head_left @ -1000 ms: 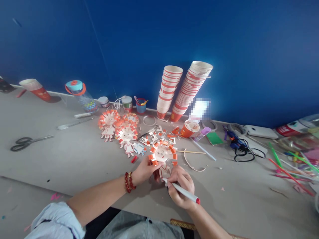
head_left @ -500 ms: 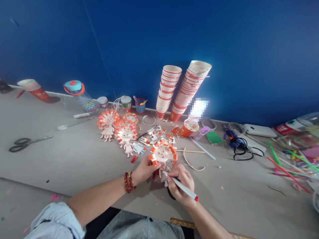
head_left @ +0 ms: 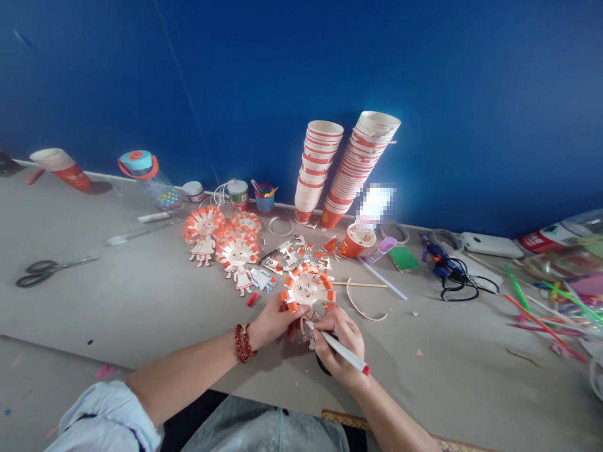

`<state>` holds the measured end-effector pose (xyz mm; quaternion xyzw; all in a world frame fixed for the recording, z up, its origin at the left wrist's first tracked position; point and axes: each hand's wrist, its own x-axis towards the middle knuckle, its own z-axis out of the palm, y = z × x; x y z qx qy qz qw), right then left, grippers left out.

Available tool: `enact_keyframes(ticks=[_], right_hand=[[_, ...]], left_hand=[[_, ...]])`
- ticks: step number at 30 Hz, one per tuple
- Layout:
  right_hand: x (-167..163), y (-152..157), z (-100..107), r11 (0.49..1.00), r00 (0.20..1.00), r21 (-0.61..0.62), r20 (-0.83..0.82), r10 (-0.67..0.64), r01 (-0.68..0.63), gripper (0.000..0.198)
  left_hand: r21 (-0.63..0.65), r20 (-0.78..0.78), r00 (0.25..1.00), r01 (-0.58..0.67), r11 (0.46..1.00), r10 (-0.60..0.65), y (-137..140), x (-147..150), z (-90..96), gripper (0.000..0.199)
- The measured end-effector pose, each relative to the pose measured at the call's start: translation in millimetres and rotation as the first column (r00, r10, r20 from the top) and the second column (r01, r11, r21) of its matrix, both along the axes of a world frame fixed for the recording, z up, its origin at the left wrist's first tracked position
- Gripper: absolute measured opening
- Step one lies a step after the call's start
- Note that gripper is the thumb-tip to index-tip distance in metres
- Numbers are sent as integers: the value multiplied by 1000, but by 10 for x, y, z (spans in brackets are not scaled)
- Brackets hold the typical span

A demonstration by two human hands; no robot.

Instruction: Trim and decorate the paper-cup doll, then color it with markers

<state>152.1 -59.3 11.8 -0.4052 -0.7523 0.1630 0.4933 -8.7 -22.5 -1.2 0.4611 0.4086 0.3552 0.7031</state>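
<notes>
My left hand point(head_left: 274, 323) is closed on a paper-cup doll point(head_left: 307, 290), which has a round white face and curled orange strips around it. Its small paper body, with red markings, hangs below the face and is partly covered by my fingers. In my right hand point(head_left: 343, 348) is a white marker point(head_left: 347, 353) with a red end, its tip at the doll's body. To the left lie finished-looking dolls of the same sort, one in a red-trimmed dress point(head_left: 242, 277). A red marker cap point(head_left: 252, 299) rests beside my left hand.
Two tall stacks of paper cups point(head_left: 315, 169) lean by the blue wall. Paper scraps point(head_left: 296, 251) lie behind the doll. Scissors point(head_left: 42, 271) are at far left; a blue glue gun point(head_left: 443, 260) with a black cord and colourful sticks point(head_left: 541, 323) are on the right.
My right hand and the marker have shifted slightly left along the doll's body. My left hand keeps its hold on the doll.
</notes>
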Motion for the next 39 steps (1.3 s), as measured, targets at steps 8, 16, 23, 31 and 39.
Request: enact_keyframes(ticks=[8, 16, 23, 31, 39], right_hand=[[1, -8, 20, 1000, 1000, -8, -8, -1, 1, 11], [14, -5, -10, 1000, 1000, -9, 1, -3, 3, 12], [11, -6, 9, 1000, 1000, -6, 8, -12, 12, 11], [15, -10, -1, 1000, 1000, -15, 9, -22, 22, 9], [10, -12, 8, 1000, 1000, -7, 7, -21, 21, 10]], left_hand=[[14, -2, 1000, 11, 1000, -11, -5, -15, -4, 40], [14, -1, 1000, 6, 1000, -6, -4, -8, 21, 40], [20, -1, 1000, 6, 1000, -6, -9, -7, -1, 40], [8, 4, 1000, 12, 1000, -12, -7, -16, -42, 39], [13, -3, 1000, 11, 1000, -11, -4, -11, -2, 39]])
